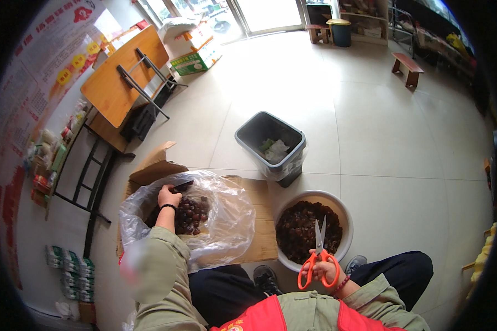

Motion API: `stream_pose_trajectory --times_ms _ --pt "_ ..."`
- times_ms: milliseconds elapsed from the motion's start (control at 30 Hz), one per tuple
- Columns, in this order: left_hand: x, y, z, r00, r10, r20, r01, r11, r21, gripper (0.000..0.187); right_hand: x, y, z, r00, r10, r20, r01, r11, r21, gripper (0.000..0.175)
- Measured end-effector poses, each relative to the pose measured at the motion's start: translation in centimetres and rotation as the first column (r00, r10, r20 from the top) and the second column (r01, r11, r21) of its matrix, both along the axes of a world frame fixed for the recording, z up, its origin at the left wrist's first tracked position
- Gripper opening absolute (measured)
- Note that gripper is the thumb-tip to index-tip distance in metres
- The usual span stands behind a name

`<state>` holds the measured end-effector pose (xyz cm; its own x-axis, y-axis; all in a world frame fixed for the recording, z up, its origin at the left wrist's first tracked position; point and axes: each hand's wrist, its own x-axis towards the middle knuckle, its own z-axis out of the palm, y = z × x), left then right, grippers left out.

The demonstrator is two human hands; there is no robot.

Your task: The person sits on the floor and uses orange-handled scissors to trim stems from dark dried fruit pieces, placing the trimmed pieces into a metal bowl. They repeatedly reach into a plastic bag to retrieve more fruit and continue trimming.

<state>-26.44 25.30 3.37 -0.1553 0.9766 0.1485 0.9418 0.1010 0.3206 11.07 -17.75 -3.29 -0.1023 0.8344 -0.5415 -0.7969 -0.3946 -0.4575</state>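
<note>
My left hand (168, 197) reaches into a clear plastic bag (230, 211) and touches whole dark-red dried fruits, probably jujubes (189, 214). Its fingertips are partly hidden, so I cannot tell whether a fruit is between them. The bag lines an opened cardboard box (259, 207) on the floor. In my right hand (324, 271) are scissors with orange handles (334, 276), their blades parted and pointing away from me. They are held above a pale basin (348, 219) that holds many dark, glossy pieces of fruit (300, 225).
A grey bin (290, 176) with a plastic liner stands just beyond the box and basin. Left are a folded wooden table (124, 78) and a low rack of goods (51, 165). Small stools (406, 66) and a lidded bucket (340, 33) stand farther off. My shoes (267, 279) flank the basin.
</note>
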Motion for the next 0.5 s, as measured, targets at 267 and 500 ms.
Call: stream_pose_trajectory --times_ms 267,500 --pt "1.3 -2.7 2.3 0.447 0.146 0.882 0.248 0.927 -0.279 0.040 -0.5 -0.1 0.7 0.995 -0.020 0.103 0.016 0.999 0.044 0.062" --pt "9.3 -10.8 3.2 -0.041 0.380 0.924 0.594 0.753 -0.283 0.035 -0.9 -0.6 1.5 0.903 -0.026 0.429 -0.072 0.975 0.210 0.061"
